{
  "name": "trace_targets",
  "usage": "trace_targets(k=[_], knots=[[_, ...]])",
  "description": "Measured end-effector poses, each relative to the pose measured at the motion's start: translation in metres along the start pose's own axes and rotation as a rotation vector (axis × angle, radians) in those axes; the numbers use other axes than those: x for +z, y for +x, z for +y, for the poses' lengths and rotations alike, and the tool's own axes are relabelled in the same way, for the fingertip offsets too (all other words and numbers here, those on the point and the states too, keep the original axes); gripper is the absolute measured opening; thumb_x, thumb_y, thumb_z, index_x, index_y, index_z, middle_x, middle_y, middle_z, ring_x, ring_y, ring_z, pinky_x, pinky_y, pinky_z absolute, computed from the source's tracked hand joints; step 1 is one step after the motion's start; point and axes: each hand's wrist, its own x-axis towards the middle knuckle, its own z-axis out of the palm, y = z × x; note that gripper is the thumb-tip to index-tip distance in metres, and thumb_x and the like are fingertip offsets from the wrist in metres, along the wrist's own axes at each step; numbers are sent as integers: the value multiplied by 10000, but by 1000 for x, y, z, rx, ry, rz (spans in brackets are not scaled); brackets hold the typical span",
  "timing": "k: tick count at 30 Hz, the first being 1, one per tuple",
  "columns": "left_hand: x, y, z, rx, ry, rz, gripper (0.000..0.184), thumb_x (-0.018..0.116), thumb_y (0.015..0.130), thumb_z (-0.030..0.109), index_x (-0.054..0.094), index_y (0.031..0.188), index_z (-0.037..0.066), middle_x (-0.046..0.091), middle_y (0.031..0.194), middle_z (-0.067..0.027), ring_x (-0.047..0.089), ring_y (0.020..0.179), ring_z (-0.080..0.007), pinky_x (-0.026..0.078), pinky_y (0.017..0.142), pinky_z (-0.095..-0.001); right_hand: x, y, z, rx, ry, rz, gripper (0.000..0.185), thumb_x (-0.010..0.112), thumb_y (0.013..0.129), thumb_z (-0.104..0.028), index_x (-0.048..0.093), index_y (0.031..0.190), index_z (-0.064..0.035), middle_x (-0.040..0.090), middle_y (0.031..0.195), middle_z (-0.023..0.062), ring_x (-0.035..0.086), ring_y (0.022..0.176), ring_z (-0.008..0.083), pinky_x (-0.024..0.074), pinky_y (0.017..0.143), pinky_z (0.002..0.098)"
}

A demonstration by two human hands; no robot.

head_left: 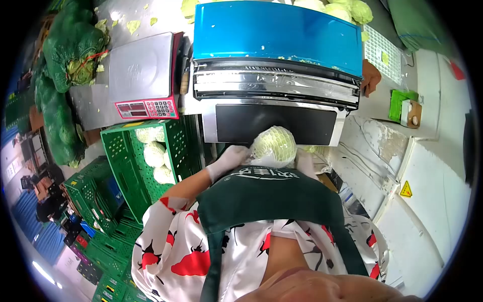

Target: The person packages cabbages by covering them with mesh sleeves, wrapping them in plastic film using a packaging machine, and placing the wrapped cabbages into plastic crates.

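A pale green cabbage [274, 145] in a white foam net and clear plastic film sits between my hands, in front of my dark green apron [271, 196]. My left hand [232, 158], in a white glove, is closed at the cabbage's left side, where the film gathers. On the other side my gloved right hand [305, 162] is close against the cabbage; its fingers are mostly hidden. Just beyond stands a film wrapping machine with a blue cover [276, 32], a metal roller section [271, 83] and a black plate [276, 123] at its near edge.
A scale [141, 65] with a red keypad front stands left of the machine. Below it, a green crate [118, 166] holds several netted cabbages [154, 153]. Green mesh sacks [70, 50] hang farther left. A green-and-brown box [405, 108] is at right, and more cabbages [352, 10] lie behind the machine.
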Motion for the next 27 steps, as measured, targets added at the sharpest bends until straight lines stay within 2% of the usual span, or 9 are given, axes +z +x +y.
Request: trace_targets(k=[3, 9, 11, 13, 17, 21, 23, 25, 27], knots=[[13, 26, 23, 273, 453, -142, 309, 579, 868, 276, 693, 873, -11, 667, 816, -270, 662, 802, -436, 533, 733, -469, 4, 27, -33, -48, 246, -68, 153, 583, 854, -52, 658, 980, -8, 638, 910, 144, 630, 823, 336, 508, 716, 414], [2, 25, 49, 737, 828, 22, 285, 678, 824, 211, 687, 1061, 53, 679, 749, -196, 675, 663, -361, 558, 610, -451, -60, 83, -137, -98, 829, -416, 168, 584, 860, -55, 660, 1001, -1, 642, 940, 139, 634, 852, 311, 509, 743, 396], [0, 19, 96, 1040, 247, 435, 379, 672, 892, 194, 624, 1240, 53, 622, 638, -82, 615, 500, -229, 511, 528, -343, -87, 96, -177, -61, 969, -528, 174, 584, 862, -55, 660, 1008, 1, 643, 950, 138, 635, 862, 302, 509, 753, 390], [-14, -18, 162, 621, -373, 260, 435, 656, 923, 170, 571, 1337, 70, 572, 637, 15, 540, 510, -101, 492, 559, -271, -106, 104, -209, -74, 968, -556, 179, 584, 865, -56, 661, 1015, 4, 644, 960, 136, 636, 872, 294, 509, 762, 385], [-9, -11, 155, 779, -503, 215, 571, 641, 947, 217, 446, 1456, 48, 618, 1094, -58, 547, 999, -87, 447, 945, -278, -101, 105, -210, -215, 485, -79, 259, 560, 902, -49, 619, 1142, 30, 629, 1094, 128, 604, 1012, 227, 475, 901, 341], [-26, -26, 83, 346, -1265, -624, 512, 482, 1014, 404, 515, 1395, 62, 595, 1309, -123, 555, 1208, -201, 438, 1042, -366, -87, 116, -201, 12, 538, 340, 383, 472, 961, -22, 491, 1338, 44, 541, 1338, 175, 524, 1262, 254, 388, 1072, 360], [-40, -38, 52, 203, -1341, -97, 468, 449, 1017, 405, 565, 1321, 69, 587, 1331, -148, 557, 1230, -258, 455, 1039, -392, -83, 126, -199, -12, 667, 277, 388, 483, 982, -82, 501, 1350, 42, 568, 1319, 176, 560, 1199, 242, 430, 1034, 342], [-70, -81, 44, 403, -1665, -173, 370, 620, 924, 392, 639, 1122, 80, 695, 1023, -93, 673, 908, -234, 534, 854, -391, -84, 132, -211, 29, 677, 165, 335, 465, 978, -34, 537, 1294, 49, 607, 1237, 159, 595, 1142, 226, 448, 1013, 342], [-89, -84, -45, 564, -860, 618, 440, 524, 976, 400, 566, 1258, 65, 641, 1180, -134, 614, 1079, -277, 509, 943, -443, -85, 138, -208, 43, 645, 53, 316, 473, 981, -44, 557, 1273, 41, 620, 1216, 145, 612, 1097, 208, 468, 984, 332]])
